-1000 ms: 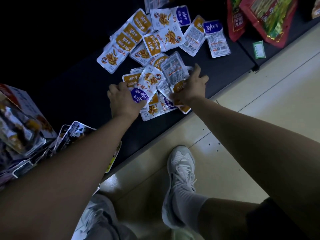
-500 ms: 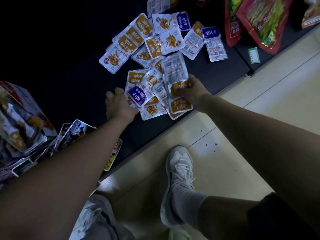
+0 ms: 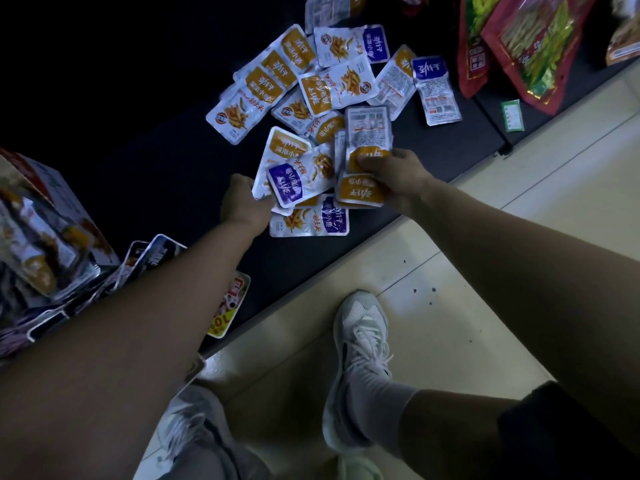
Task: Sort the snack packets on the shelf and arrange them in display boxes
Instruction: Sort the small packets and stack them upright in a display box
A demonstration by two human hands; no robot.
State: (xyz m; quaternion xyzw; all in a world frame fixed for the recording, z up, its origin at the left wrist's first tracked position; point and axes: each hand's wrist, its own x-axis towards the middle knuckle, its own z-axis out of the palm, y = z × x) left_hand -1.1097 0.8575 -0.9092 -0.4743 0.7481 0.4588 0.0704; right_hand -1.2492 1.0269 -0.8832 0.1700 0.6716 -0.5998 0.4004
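Note:
Several small silver snack packets with orange or purple labels (image 3: 332,88) lie scattered on a dark low shelf (image 3: 166,174). My right hand (image 3: 394,174) grips a stack of orange-labelled packets (image 3: 367,147), thumb on top. My left hand (image 3: 246,202) pinches the edge of a purple-labelled packet (image 3: 298,181) that lies over an orange-labelled one. Another purple packet (image 3: 311,220) lies flat just below both hands.
A display box (image 3: 41,216) with packets in it stands at the left, with dark packets (image 3: 149,254) and a yellow-red one (image 3: 228,306) beside it. Large red snack bags (image 3: 526,46) lean at the top right. My feet stand on the pale tiled floor (image 3: 450,271) along the shelf edge.
My right hand has gathered packets into a stack and lifted it slightly. My left hand moved right and took hold of the purple-labelled packet.

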